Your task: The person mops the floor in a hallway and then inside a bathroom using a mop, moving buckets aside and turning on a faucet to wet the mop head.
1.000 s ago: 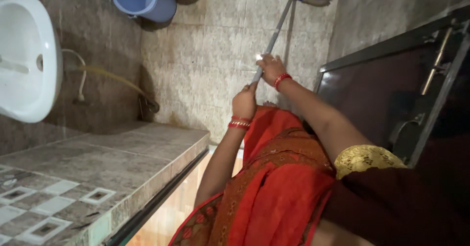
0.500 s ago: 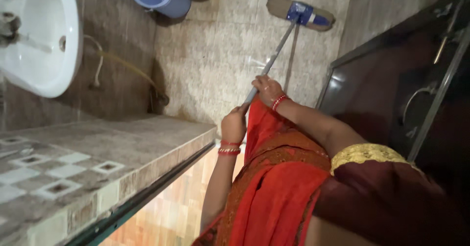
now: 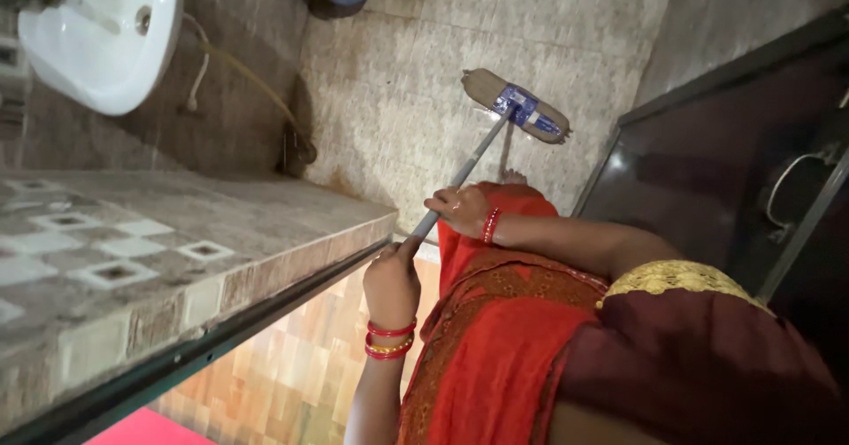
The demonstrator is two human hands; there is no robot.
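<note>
Left hand (image 3: 392,284) is clenched round the near end of the mop handle (image 3: 460,177); right hand (image 3: 458,210) is wrapped round it farther up. Mop head (image 3: 516,107) is laid flat on bare tiled floor (image 3: 416,82), between tiled wall (image 3: 133,259) edge and dark door (image 3: 707,162).

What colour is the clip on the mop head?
Blue, on the tan mop head; the head view shows it.

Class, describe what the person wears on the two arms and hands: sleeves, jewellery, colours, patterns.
The left hand is bare, with red and gold bangles stacked at the wrist and no sleeve in view. The right hand is bare too, with red bangles at its wrist. The right forearm is uncovered; above it sits a short dark maroon sleeve edged with a gold patterned band.
</note>
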